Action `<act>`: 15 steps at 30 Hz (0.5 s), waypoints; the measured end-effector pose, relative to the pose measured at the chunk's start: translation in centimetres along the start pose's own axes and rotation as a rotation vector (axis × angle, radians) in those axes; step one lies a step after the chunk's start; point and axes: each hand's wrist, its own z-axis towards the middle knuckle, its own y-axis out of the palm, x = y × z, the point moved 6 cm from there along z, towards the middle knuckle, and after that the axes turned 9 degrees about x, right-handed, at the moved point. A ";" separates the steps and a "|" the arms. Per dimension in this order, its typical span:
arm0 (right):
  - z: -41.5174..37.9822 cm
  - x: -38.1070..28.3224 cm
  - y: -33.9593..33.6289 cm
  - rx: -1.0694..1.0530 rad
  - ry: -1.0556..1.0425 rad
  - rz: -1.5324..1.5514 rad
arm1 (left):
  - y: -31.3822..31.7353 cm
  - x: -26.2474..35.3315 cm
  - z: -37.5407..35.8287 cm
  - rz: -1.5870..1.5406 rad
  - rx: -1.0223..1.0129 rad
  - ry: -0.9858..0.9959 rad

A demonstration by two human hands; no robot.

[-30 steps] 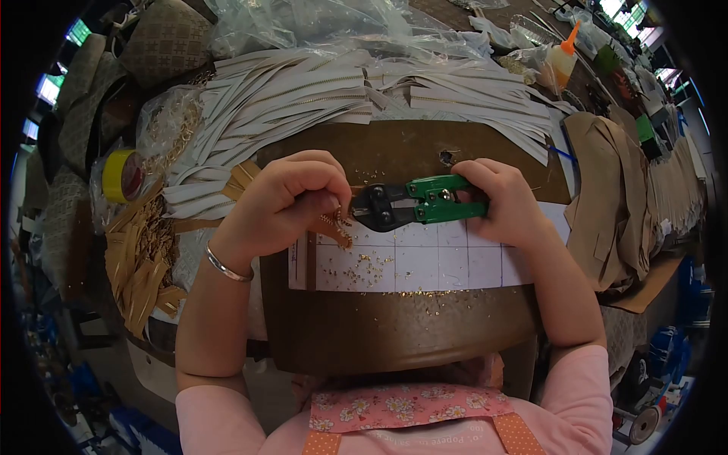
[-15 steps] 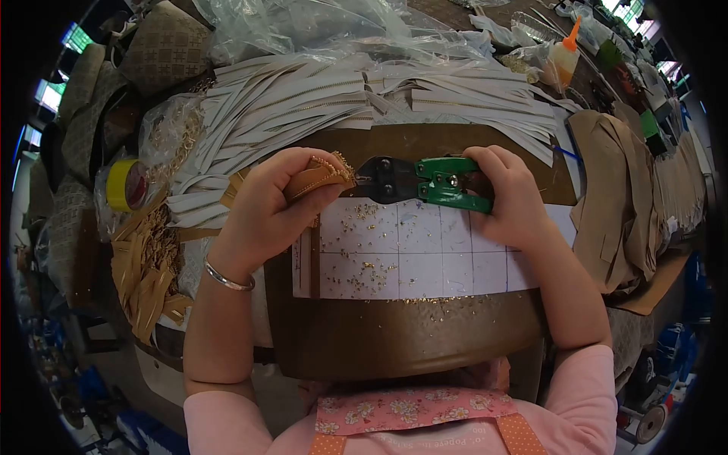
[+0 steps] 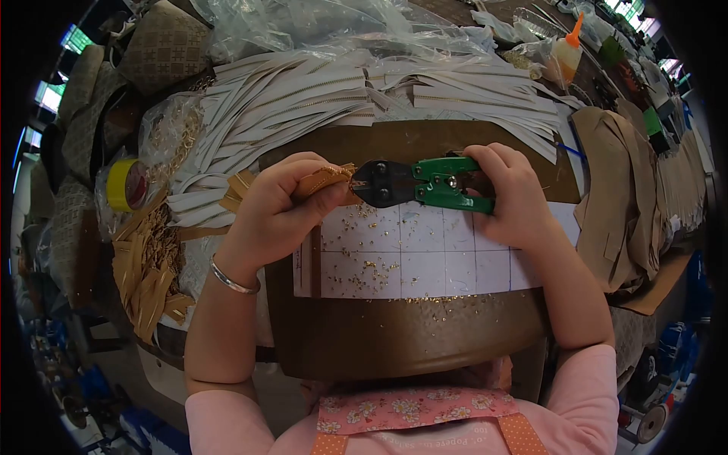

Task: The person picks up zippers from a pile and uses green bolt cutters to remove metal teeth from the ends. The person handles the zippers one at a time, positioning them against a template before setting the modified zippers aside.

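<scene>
My left hand [image 3: 277,208] pinches a folded tan zipper strip [image 3: 324,180] with gold teeth, its end turned to the right. Closed around the green handles of a cutting tool [image 3: 455,184] is my right hand [image 3: 512,193]. The tool's black jaws touch the end of the strip just beyond my left fingertips. Below both hands lies a white sheet with a drawn grid [image 3: 478,269], sprinkled with small gold bits [image 3: 369,265]. More bits lie on the brown board [image 3: 409,341] along the sheet's lower edge.
White zipper strips [image 3: 303,98] spread behind the board, with clear plastic bags [image 3: 341,30] beyond. Tan strips [image 3: 144,280] and yellow tape [image 3: 127,185] lie at the left. Brown pieces [image 3: 614,197] and an orange-tipped bottle [image 3: 565,57] are at the right.
The tan strip has tilted flatter in my left hand, and its end now meets the tool's jaws. The tool has shifted slightly; its handles look a little wider apart.
</scene>
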 end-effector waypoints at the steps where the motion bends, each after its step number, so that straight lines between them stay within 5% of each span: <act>1: 0.0 0.0 0.0 0.006 0.003 -0.003 | 0.0 0.1 0.0 0.000 0.001 0.000; 15: 0.1 -0.2 -0.1 0.037 -0.006 0.034 | 0.2 -1.5 -0.5 -0.281 -0.090 -0.186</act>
